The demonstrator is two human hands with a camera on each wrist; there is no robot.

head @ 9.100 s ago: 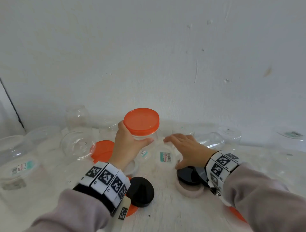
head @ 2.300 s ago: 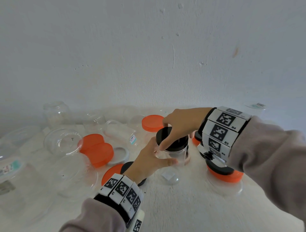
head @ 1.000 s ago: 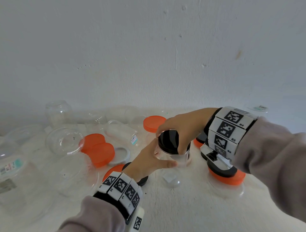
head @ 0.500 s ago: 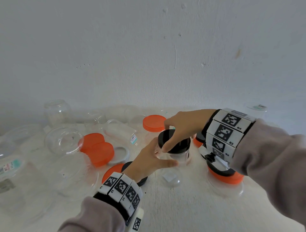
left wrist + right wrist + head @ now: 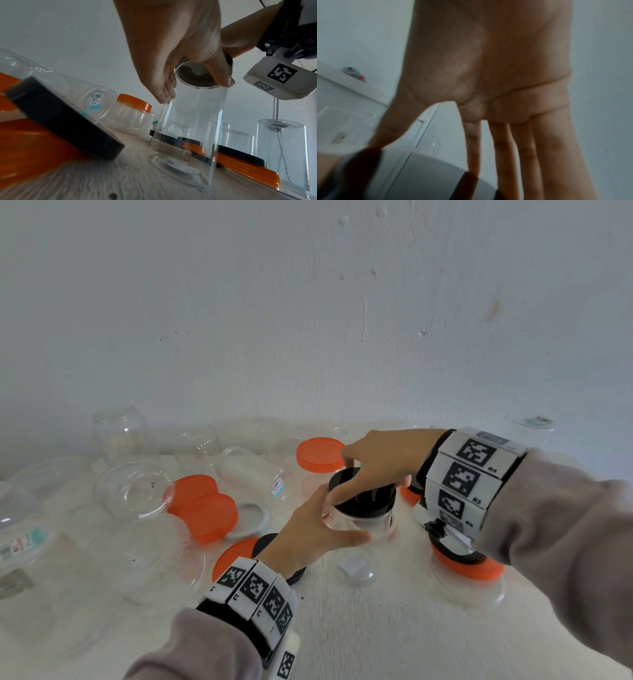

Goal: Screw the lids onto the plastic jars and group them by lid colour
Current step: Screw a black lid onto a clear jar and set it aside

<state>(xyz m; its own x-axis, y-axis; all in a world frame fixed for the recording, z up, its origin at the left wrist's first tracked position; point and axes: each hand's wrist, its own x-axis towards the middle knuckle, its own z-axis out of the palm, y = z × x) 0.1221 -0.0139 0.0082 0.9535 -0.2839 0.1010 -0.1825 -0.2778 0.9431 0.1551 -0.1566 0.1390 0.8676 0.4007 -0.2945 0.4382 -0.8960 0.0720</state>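
Note:
A clear plastic jar (image 5: pixel 368 525) stands upright in the middle of the table. My left hand (image 5: pixel 329 518) grips its side, thumb across the front. A black lid (image 5: pixel 364 498) sits on the jar's mouth, and my right hand (image 5: pixel 371 474) grips it from above, thumb on the near rim and fingers on the far rim. In the left wrist view the left hand (image 5: pixel 180 60) holds the jar (image 5: pixel 188 128) just under the lid (image 5: pixel 195 77). The right wrist view is blurred; the right hand's fingers (image 5: pixel 505 155) reach down onto the dark lid (image 5: pixel 359 169).
An orange-lidded jar (image 5: pixel 320 455) stands behind the hands. Loose orange lids (image 5: pixel 202 505), a white lid (image 5: pixel 251 515) and open clear jars (image 5: pixel 133 491) lie to the left. A black lid (image 5: pixel 265 542) lies by my left wrist. Stacked orange and black lids (image 5: pixel 469 565) sit at right.
A second ago the black lid was tilted in my right hand; now it sits level on the jar's mouth. The right hand's fingers have shifted round the rim. The left hand has kept its grip.

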